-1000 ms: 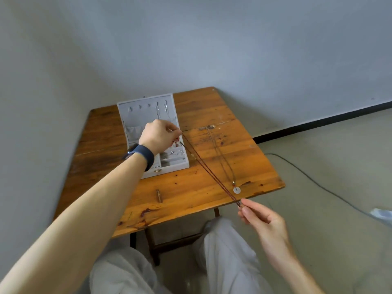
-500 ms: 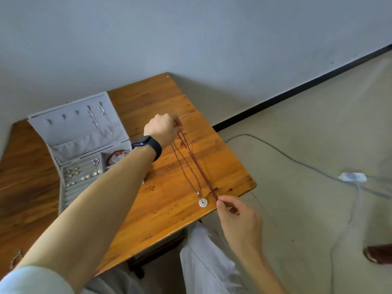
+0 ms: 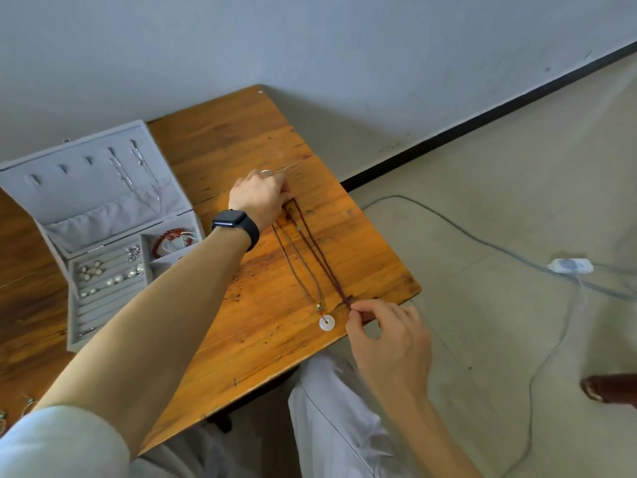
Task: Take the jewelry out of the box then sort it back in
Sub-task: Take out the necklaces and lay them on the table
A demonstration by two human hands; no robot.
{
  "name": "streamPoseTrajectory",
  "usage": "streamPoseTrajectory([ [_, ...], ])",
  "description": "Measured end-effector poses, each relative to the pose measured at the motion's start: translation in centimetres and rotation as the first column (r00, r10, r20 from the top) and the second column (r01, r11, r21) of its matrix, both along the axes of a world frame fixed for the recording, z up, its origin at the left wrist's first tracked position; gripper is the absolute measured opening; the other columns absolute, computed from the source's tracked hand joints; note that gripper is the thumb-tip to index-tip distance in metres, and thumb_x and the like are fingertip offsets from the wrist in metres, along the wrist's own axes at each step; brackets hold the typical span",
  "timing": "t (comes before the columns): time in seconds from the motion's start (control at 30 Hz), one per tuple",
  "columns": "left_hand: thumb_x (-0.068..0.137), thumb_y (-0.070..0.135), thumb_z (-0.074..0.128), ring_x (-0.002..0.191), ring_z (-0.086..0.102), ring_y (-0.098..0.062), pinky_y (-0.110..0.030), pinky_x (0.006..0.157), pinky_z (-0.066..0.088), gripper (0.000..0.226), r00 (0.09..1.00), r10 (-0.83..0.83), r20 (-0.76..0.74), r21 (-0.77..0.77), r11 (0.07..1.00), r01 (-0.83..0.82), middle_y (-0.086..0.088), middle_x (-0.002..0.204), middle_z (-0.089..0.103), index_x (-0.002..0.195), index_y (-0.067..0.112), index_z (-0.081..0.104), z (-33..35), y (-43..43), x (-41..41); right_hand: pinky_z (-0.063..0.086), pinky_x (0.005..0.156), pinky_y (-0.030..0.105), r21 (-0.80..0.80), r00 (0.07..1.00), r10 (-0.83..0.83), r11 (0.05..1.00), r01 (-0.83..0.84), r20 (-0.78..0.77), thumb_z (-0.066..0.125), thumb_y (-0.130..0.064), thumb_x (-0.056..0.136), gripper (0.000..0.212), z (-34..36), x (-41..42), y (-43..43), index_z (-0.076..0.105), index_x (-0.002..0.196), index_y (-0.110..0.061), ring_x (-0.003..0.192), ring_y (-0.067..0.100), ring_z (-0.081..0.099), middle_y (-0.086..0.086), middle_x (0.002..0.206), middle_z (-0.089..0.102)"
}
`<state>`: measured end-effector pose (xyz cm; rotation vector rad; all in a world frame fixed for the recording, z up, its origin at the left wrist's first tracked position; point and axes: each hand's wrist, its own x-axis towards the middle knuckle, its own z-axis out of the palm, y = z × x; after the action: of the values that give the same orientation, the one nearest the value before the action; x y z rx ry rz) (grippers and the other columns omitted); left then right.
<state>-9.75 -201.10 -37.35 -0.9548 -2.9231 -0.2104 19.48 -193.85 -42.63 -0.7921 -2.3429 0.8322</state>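
The red cord necklace (image 3: 320, 257) lies stretched on the tabletop (image 3: 241, 132) near its edge, each end pinched by the left grip (image 3: 260, 198) and right grip (image 3: 389, 339), so a careless release could tangle it with the pendant necklace (image 3: 326, 322) just beside it, or let it slide off.

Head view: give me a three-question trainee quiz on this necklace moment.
1. True or false: the white disc pendant lies on the table.
2. The right hand pinches: A the near end of the red cord; B the white disc pendant; C a silver earring.
3. Fill in: the lid of the jewelry box stands ___.
Key: 1 true; 2 A; 3 open.
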Motion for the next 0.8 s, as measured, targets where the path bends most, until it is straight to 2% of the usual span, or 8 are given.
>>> streamPoseTrajectory([
  [0.13, 0.103, 0.031, 0.050, 0.106, 0.054, -0.030, -0.042, 0.088, 0.041, 0.019, 0.997, -0.049, -0.067, -0.105, 0.994, 0.042, -0.006, 0.105, 0.065, 0.111, 0.019, 0.062, -0.1, 0.4, -0.3, 0.045, 0.061, 0.031, -0.151, 0.997, 0.003, 0.988, 0.009, 0.075, 0.073, -0.035, 0.082, 0.006, 0.4, 0.1, 0.0, 0.069, 0.084, -0.040, 0.072, 0.002, 0.049, -0.024, 0.075, 0.066],
  [0.23, 0.103, 0.030, 0.048, 0.112, 0.053, -0.030, -0.044, 0.093, 0.040, 0.022, 0.992, -0.063, -0.109, -0.178, 0.983, 0.043, -0.006, 0.110, 0.065, 0.115, 0.020, 0.064, 0.0, 0.9, 0.0, 0.044, 0.064, 0.031, -0.176, 0.995, 0.019, 0.984, -0.001, 0.100, 0.072, -0.038, 0.081, 0.006, 0.5, -0.1, 0.1, 0.068, 0.084, -0.042, 0.075, 0.002, 0.048, -0.026, 0.075, 0.064],
  [0.33, 0.101, 0.032, 0.051, 0.108, 0.056, -0.031, -0.044, 0.090, 0.043, 0.022, 0.999, 0.024, -0.044, -0.090, 0.996, -0.028, -0.006, 0.109, 0.064, 0.111, 0.021, 0.067, 0.3, 1.1, 0.3, 0.039, 0.065, 0.029, -0.097, 0.995, 0.000, 0.995, 0.009, 0.099, 0.069, -0.041, 0.079, 0.002, 0.2, -0.5, 0.0, 0.069, 0.081, -0.040, 0.078, 0.006, 0.045, -0.022, 0.076, 0.062],
  [0.4, 0.101, 0.032, 0.052, 0.104, 0.058, -0.031, -0.044, 0.089, 0.047, 0.020, 0.998, 0.057, 0.019, -0.037, 0.998, -0.056, -0.006, 0.108, 0.064, 0.110, 0.023, 0.067, 0.5, 1.0, 0.5, 0.038, 0.066, 0.027, -0.068, 0.998, -0.021, 0.997, 0.025, 0.066, 0.064, -0.044, 0.078, 0.007, -0.2, -0.5, -0.2, 0.069, 0.081, -0.040, 0.080, 0.006, 0.042, -0.021, 0.082, 0.058],
  [0.57, 0.099, 0.033, 0.056, 0.097, 0.063, -0.027, -0.046, 0.092, 0.052, 0.016, 0.986, 0.088, 0.144, 0.051, 0.994, -0.097, -0.001, 0.107, 0.068, 0.108, 0.029, 0.069, 0.8, 0.7, 0.2, 0.037, 0.072, 0.019, -0.044, 1.000, 0.012, 0.999, -0.012, -0.015, 0.061, -0.047, 0.084, 0.013, -1.8, 0.1, -0.4, 0.068, 0.092, -0.041, 0.088, 0.004, 0.041, -0.020, 0.095, 0.051],
  [0.67, 0.099, 0.035, 0.054, 0.100, 0.062, -0.027, -0.047, 0.100, 0.045, 0.019, 0.989, 0.090, 0.118, 0.039, 0.995, -0.095, 0.000, 0.106, 0.069, 0.109, 0.030, 0.069, 0.6, 0.8, -0.1, 0.036, 0.076, 0.015, -0.027, 0.998, 0.030, 0.999, -0.032, -0.059, 0.061, -0.047, 0.087, 0.016, -2.6, 0.3, -0.3, 0.070, 0.097, -0.038, 0.092, 0.004, 0.042, -0.020, 0.101, 0.050],
  [0.8, 0.101, 0.037, 0.046, 0.100, 0.062, -0.028, -0.045, 0.098, 0.039, 0.028, 0.996, 0.066, 0.054, -0.001, 0.998, -0.066, -0.001, 0.104, 0.071, 0.113, 0.028, 0.069, 0.4, 0.9, 0.0, 0.045, 0.078, 0.025, 0.001, 0.992, 0.073, 0.997, -0.074, -0.103, 0.060, -0.043, 0.090, 0.019, -3.3, 0.9, 0.0, 0.069, 0.104, -0.035, 0.099, 0.005, 0.046, -0.017, 0.107, 0.054],
])
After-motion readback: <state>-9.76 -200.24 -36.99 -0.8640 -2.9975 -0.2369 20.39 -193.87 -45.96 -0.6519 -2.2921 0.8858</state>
